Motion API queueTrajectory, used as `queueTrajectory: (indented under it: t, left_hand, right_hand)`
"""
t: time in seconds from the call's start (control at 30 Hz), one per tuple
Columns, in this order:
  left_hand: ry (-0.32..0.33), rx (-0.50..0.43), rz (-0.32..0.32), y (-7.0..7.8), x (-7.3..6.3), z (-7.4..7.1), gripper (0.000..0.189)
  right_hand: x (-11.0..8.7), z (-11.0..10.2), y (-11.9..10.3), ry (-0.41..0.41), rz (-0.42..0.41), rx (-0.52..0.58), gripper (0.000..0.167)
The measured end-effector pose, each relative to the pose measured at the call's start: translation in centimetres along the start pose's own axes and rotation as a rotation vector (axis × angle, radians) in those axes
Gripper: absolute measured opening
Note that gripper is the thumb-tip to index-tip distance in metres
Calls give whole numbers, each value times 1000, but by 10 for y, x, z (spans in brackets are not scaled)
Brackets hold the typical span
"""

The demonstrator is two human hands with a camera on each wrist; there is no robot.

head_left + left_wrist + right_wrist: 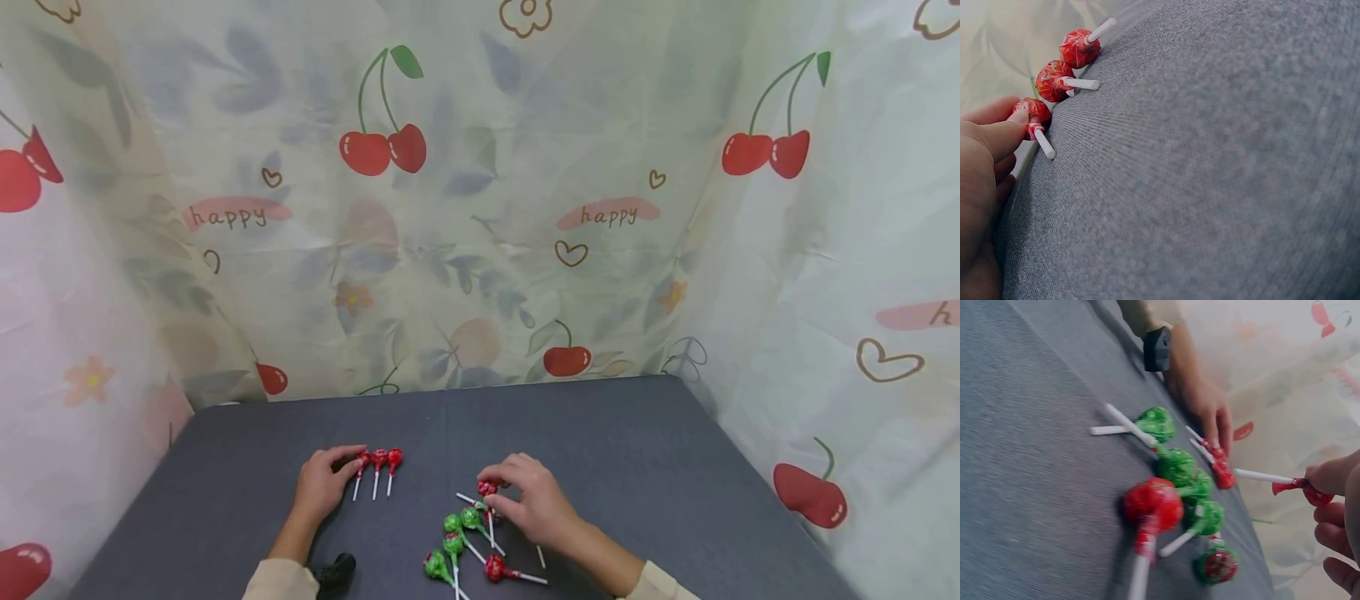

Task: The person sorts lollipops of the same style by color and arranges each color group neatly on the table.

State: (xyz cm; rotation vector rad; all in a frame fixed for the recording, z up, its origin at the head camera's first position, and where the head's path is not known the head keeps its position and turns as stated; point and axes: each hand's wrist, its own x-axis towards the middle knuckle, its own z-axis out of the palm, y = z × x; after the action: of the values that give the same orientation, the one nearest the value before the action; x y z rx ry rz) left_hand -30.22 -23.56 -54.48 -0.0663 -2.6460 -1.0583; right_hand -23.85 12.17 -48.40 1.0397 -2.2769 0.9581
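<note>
Hands well apart over a dark grey table (pixel 600 433). Left hand (pixel 327 479): thumb and finger pinch the head of the leftmost red lollipop (pixel 1038 109), the end piece of a row of three. The middle red lollipop (pixel 378 458) and the rightmost red lollipop (pixel 394 457) lie just beside it, on the side toward the other hand; all three sticks point roughly toward the person. Right hand (pixel 534 500): thumb and fingers pinch a raised red lollipop (pixel 487 487) by its head, above the far end of a loose cluster; its stick projects free of the grip. Within the cluster, to the left of and nearer the person than this hand, green lollipops (pixel 452 544) lie with crossing sticks. A loose red lollipop (pixel 494 569) lies at the cluster's near right, its stick pointing right.
</note>
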Motion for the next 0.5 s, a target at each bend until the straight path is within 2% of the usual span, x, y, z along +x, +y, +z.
queueTrajectory:
  t: [0.37, 0.5]
  left_hand:
    - [-3, 5, -3, -3, 0, 1, 26]
    - [-3, -5, -8, -3, 1, 1, 26]
  right_hand:
    - [23, -8, 4, -50, 175, 98, 23]
    - [32, -9, 7, -57, 206, 107, 23]
